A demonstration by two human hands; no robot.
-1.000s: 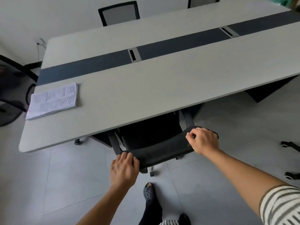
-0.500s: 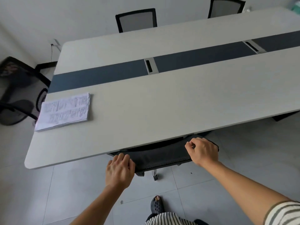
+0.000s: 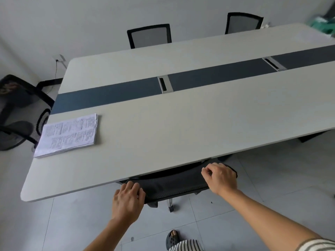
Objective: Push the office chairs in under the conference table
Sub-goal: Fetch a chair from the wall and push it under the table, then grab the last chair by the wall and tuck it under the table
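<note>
From the head view, the black chair (image 3: 174, 185) is seen tucked under the near edge of the worktop (image 3: 181, 127), only its backrest top showing. The backrest's left end is gripped by the left hand (image 3: 126, 201), fingers curled over it; the right end is clasped by the right hand (image 3: 220, 177). A stack of papers (image 3: 68, 134) lies on the worktop's left.
</note>
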